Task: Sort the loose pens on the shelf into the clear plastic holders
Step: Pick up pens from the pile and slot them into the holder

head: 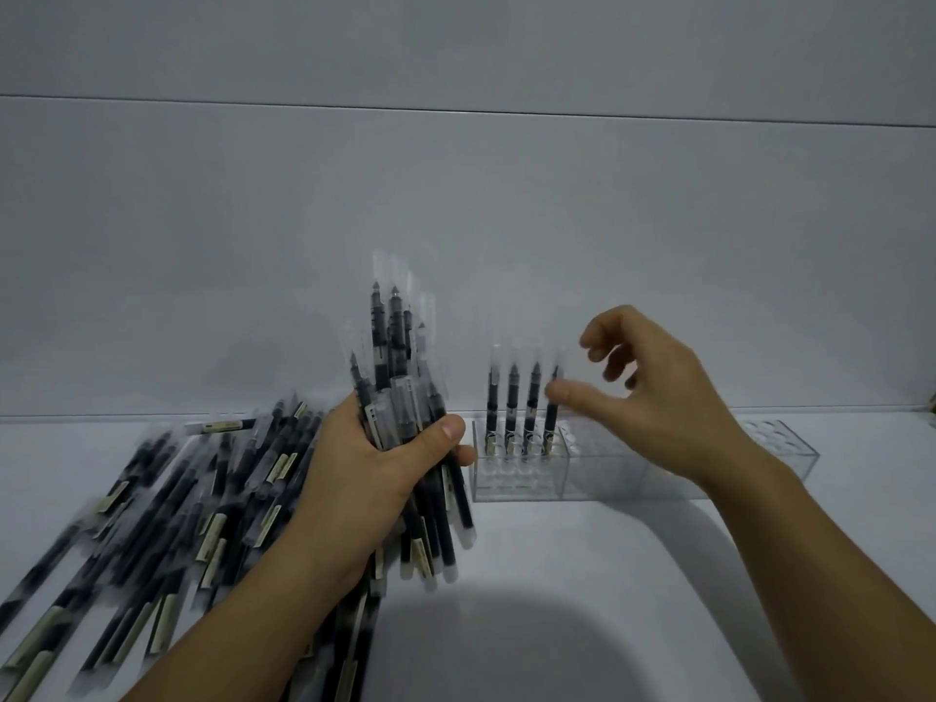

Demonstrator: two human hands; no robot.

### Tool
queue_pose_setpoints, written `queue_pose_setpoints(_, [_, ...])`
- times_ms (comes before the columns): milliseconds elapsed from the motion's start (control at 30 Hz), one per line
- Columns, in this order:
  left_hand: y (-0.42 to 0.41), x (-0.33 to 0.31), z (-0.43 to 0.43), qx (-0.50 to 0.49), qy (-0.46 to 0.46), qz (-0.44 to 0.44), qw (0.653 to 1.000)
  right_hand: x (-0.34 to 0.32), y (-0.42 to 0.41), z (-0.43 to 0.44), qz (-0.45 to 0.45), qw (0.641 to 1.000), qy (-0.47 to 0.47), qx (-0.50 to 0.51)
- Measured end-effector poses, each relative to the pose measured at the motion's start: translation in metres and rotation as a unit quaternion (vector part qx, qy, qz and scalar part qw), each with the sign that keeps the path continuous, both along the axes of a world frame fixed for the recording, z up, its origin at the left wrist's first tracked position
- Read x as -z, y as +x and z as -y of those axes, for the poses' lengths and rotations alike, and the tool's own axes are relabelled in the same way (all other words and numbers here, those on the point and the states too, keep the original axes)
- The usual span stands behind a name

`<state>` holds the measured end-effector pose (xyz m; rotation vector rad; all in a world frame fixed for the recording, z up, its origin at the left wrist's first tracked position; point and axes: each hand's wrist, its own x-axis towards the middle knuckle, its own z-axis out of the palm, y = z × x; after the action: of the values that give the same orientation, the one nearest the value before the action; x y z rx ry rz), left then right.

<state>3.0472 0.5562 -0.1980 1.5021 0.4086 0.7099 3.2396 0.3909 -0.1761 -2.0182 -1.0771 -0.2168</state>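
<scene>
**A:** What are the fingers doing?

**B:** The right hand (pixel 658 392) is spread loose, fingers half curled and apart from the thumb (pixel 563 395), pinching nothing. The thumb tip sits right at the nearest of the four pens (pixel 521 402) that stand upright; I cannot tell if it touches. The left hand (pixel 364 478) is wrapped tight round a bundle of pens (pixel 395 347), thumb pressed across the front, caps pointing up.

**A:** And round them?

**B:** Just below the right thumb is the first clear holder (pixel 521 486), with those four pens in its back row. Its front holes look empty. More holders (pixel 780 448) run on behind the right wrist, with nothing in them that I can see. Outward of the left knuckles, a big loose pile (pixel 177 504) lies across the shelf (pixel 582 575).

**A:** So, progress?

**B:** Barely begun, I'd say: four placed, a fistful waiting, most not yet picked up.

**A:** The arms?

**B:** Both forearms reach forward. The right wrist is raised over the holders, palm turned inward, and the left holds its bundle upright beside the first holder.
</scene>
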Motion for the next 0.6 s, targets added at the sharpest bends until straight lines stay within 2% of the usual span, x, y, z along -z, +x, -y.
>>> queue_pose_setpoints(67, [-0.001, 0.0, 0.0, 0.004, 0.012, 0.002, 1.0, -0.002, -0.013, -0.006, 0.028, 0.991, 0.131, -0.011])
queue_pose_setpoints(133, [-0.001, -0.001, 0.0, 0.01, 0.021, 0.007, 1.0, 0.001, -0.029, -0.017, -0.024, 0.98, 0.188, -0.067])
queue_pose_setpoints(267, [-0.001, -0.003, 0.003, 0.033, 0.042, 0.016, 0.998, 0.014, -0.056, -0.036, -0.141, 0.963, 0.162, -0.163])
queue_pose_setpoints(400, [-0.001, -0.005, 0.006, 0.057, 0.053, 0.028, 0.997, 0.021, -0.063, -0.041, -0.169, 0.958, 0.14, -0.183])
queue_pose_setpoints(600, [0.0, -0.003, 0.006, 0.068, 0.059, 0.033, 0.995, 0.016, -0.063, -0.039, -0.23, 0.941, 0.154, -0.192])
